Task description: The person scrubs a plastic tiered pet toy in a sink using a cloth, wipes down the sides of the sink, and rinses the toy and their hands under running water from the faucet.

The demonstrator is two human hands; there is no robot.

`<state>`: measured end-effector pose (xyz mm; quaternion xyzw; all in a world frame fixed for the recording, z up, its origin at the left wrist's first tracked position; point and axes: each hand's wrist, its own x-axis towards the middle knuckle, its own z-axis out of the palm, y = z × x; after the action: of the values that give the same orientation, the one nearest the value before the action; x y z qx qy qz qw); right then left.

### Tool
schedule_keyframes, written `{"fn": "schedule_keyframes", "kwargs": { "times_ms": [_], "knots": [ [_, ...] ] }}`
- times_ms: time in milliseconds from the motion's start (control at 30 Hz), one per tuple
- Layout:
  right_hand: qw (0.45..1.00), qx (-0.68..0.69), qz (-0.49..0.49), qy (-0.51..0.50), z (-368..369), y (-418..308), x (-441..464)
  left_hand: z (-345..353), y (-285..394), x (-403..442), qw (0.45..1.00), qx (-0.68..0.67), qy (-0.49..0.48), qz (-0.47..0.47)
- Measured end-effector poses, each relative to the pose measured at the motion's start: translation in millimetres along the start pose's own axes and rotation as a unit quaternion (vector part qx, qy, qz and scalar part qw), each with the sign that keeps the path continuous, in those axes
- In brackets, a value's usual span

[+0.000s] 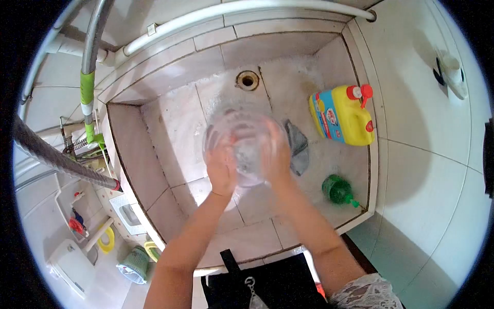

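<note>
A clear, round bowl [242, 121], smeared by motion, is between my two hands over the tiled basin [170, 110]. My left hand [222, 167] grips its near left side, and my right hand [275, 152] has hold of the right side. The fingertips are blurred, seen partly through or against the bowl. Whitish suds or water show at the bowl's middle. Just right of my right hand, a grey cloth [297, 147] lies crumpled on the basin floor, partly behind the bowl.
A yellow jug [355, 123] with red caps lies at the basin's right side. Below it is a green bottle [337, 189]. Beyond the bowl is a round drain hole [247, 81]. Pipes [247, 9] run along the back; a grey hose [67, 159] crosses at left.
</note>
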<state>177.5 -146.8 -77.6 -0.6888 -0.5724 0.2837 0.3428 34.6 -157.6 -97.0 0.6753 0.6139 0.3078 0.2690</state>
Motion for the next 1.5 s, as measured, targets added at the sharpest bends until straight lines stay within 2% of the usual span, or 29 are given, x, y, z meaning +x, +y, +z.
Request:
{"fn": "schedule_keyframes", "kwargs": {
  "times_ms": [67,100,167,267,333,367,467,500,600,667,700,800,867,900,967,1033,1067,1133,1200,1267,1300,1400,1467,1500],
  "knots": [
    [0.992,-0.029,-0.014,-0.123,4,7,40,0,-4,4,0.998,-0.047,0.012,-0.027],
    [0.981,0.017,0.073,-0.181,2,3,63,2,-1,5,0.996,-0.068,0.025,-0.046],
    [0.919,0.111,0.242,-0.292,-8,-14,94,2,5,4,0.989,-0.108,0.050,-0.083],
    [0.977,0.051,0.100,-0.181,5,7,83,6,6,1,0.992,-0.064,0.094,-0.059],
    [0.998,-0.013,-0.064,-0.020,6,0,46,6,12,-1,0.986,-0.069,0.115,-0.101],
    [0.986,-0.047,-0.147,0.062,5,-4,25,8,14,-1,0.982,-0.073,0.126,-0.121],
    [0.994,0.012,-0.008,0.107,18,16,-24,8,7,-7,0.981,-0.061,0.113,-0.143],
    [0.997,0.038,0.045,0.053,24,31,-15,8,4,-6,0.982,-0.066,0.112,-0.135],
    [0.994,0.050,0.098,-0.023,14,30,39,6,-5,1,0.986,-0.060,0.099,-0.121],
    [0.984,-0.003,0.165,-0.067,8,13,74,7,-11,14,0.989,-0.033,0.076,-0.122],
    [0.976,-0.029,0.197,-0.087,5,6,86,5,-6,23,0.993,-0.009,0.087,-0.083],
    [0.991,0.026,0.123,0.046,27,42,96,-16,28,51,0.992,0.049,0.112,0.008],
    [0.986,0.087,0.102,0.102,17,24,73,-26,68,59,0.991,0.061,0.118,0.031],
    [0.981,0.117,0.090,0.129,13,16,55,-19,72,56,0.990,0.108,0.073,0.059],
    [0.992,0.080,0.010,0.095,16,43,9,-7,73,47,0.973,0.201,-0.019,0.109],
    [0.996,0.087,0.006,0.026,5,61,-22,-1,48,44,0.985,0.117,0.035,0.125],
    [0.980,0.171,0.092,0.053,1,65,-28,2,35,41,0.986,0.074,0.060,0.133],
    [0.901,0.330,0.262,0.103,-12,56,-36,-1,28,34,0.986,0.061,0.077,0.133],
    [0.977,0.174,0.110,0.052,1,53,-43,-1,27,31,0.985,0.054,0.089,0.139],
    [0.999,0.008,-0.046,-0.004,13,51,-48,-2,30,30,0.983,0.051,0.095,0.149],
    [0.994,0.004,-0.105,-0.010,15,63,-40,0,29,28,0.983,0.044,0.095,0.150],
    [0.966,-0.130,-0.163,-0.151,-8,65,29,1,23,29,0.982,0.038,0.096,0.157],
    [0.940,-0.006,-0.190,-0.284,-7,56,71,0,25,32,0.981,0.044,0.081,0.169],
    [0.925,-0.014,-0.254,-0.284,7,57,89,1,24,33,0.981,0.042,0.082,0.170]
  ]
}}
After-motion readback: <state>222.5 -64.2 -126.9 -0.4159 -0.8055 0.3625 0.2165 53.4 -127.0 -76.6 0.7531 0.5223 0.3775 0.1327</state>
